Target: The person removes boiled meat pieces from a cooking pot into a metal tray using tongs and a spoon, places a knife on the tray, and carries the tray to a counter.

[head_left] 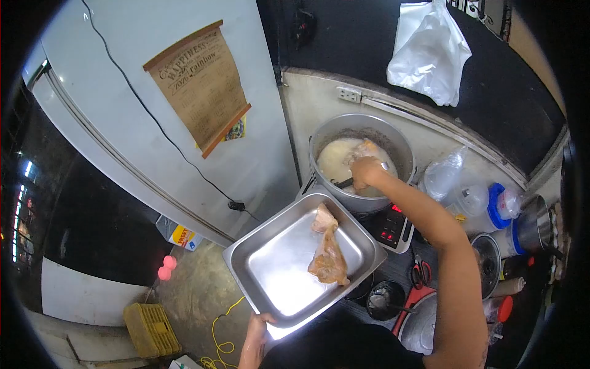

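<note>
One kitchen corner, dark counter [424,248] along a wall [310,92] that is cream below, black above. White fridge [258,141] to the left, a paper calendar scroll [200,89] hung on it, a black cord [147,107] trailing down its face. Plastic bags [430,58] hang high on the black part. Floor at left: yellow crate [150,329], loose yellow cable [219,335]. On the counter, a black cooker [399,230] with red lights lit; a large metal pot [402,144] stands over it, cloudy pale liquid inside, a browned lump showing at the surface. Right of these, red-and-black scissors [421,272], a small dark bowl [384,301], a blue-lidded container [507,238]. Right hand [367,172] reaches over the pot: grip closed round a dark-handled utensil [344,183], its working end hidden from me, so I cannot tell its kind. Left hand [259,326] on the near edge of a steel tray [270,270]; grip narrow, thumb over the rim, the other fingers mostly out of sight. Tray tilted, just beside the pot on its near side. Browned meat [330,258] lies in the tray's right half, a paler lump at its upper end.
</note>
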Motion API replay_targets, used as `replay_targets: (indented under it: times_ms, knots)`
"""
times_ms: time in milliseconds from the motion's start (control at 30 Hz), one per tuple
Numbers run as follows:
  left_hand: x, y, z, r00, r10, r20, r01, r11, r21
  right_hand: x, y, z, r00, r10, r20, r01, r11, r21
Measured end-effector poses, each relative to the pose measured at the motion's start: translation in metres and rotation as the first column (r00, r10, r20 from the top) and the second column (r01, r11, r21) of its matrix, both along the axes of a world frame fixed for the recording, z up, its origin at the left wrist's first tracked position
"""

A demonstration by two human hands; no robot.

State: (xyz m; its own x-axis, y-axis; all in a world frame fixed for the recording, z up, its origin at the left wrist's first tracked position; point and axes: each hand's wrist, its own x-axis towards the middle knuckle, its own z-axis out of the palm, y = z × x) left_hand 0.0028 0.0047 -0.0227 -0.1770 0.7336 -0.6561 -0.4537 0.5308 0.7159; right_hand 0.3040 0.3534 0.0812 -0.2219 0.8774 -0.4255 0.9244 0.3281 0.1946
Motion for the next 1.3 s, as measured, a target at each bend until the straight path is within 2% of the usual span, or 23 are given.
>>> replay_targets:
  times_ms: [100,167,233,333,433,467,533,633,733,833,933,1033,1133,1233,1300]
  knots:
    - [0.002,0.0,0.003,1.0,0.015,-0.019,-0.014,1.0,0.025,0.009,0.011,-0.008,0.996,0.005,-0.088,0.0,0.999,0.053]
    - [0.007,0.005,0.028,0.998,-0.015,-0.068,0.01,0.997,-0.072,0.021,0.018,-0.01,0.989,-0.01,-0.149,0.022,0.997,0.079]
    - [0.009,0.005,0.031,0.997,-0.004,-0.078,-0.003,0.996,-0.086,0.023,0.016,-0.003,0.979,-0.04,-0.2,0.063,0.992,0.111]
    - [0.009,0.003,0.02,0.998,0.047,-0.038,-0.047,0.999,-0.003,0.025,-0.001,0.035,0.867,-0.332,-0.372,0.303,0.943,-0.136]
    - [0.009,0.002,0.017,0.999,0.045,-0.025,-0.045,0.999,0.001,0.058,0.023,0.0,0.822,-0.311,-0.478,0.307,0.948,-0.088]
    - [0.005,0.0,0.009,0.998,0.052,-0.033,-0.052,0.998,-0.023,0.064,0.025,-0.005,0.79,-0.359,-0.497,0.342,0.931,-0.129]
    - [-0.001,-0.001,-0.002,0.998,0.049,-0.031,-0.05,0.998,-0.048,0.068,0.017,0.007,0.719,-0.455,-0.526,0.408,0.888,-0.212]
    - [-0.002,-0.001,-0.002,0.999,0.034,-0.029,-0.035,0.998,-0.045,0.07,0.006,0.014,0.681,-0.462,-0.569,0.421,0.882,-0.213]
    - [0.001,0.0,0.004,0.998,0.032,-0.048,-0.033,0.999,-0.026,0.075,0.006,0.008,0.668,-0.488,-0.562,0.452,0.866,-0.216]
    - [0.0,0.0,0.0,1.0,0.022,-0.02,-0.022,1.0,0.012,0.08,0.012,0.001,0.71,-0.493,-0.503,0.427,0.869,-0.25]
    - [0.0,0.001,-0.002,0.999,0.022,-0.023,-0.021,0.998,0.051,0.078,0.016,0.01,0.755,-0.519,-0.401,0.399,0.849,-0.347]
    - [0.001,0.0,-0.002,0.998,0.038,-0.047,-0.035,0.997,0.071,0.075,0.024,0.012,0.686,-0.598,-0.415,0.42,0.791,-0.445]
    - [0.001,0.002,-0.003,0.997,0.052,-0.051,-0.048,0.996,0.073,0.065,0.019,0.02,0.74,-0.541,-0.399,0.418,0.836,-0.356]
    - [0.002,0.002,-0.001,0.999,0.045,-0.027,-0.044,0.998,0.05,0.05,0.01,0.023,0.813,-0.402,-0.422,0.306,0.911,-0.277]
    - [-0.006,-0.001,-0.013,1.0,-0.019,-0.002,0.019,1.0,0.009,0.033,0.009,0.011,0.915,-0.247,-0.318,0.196,0.963,-0.186]
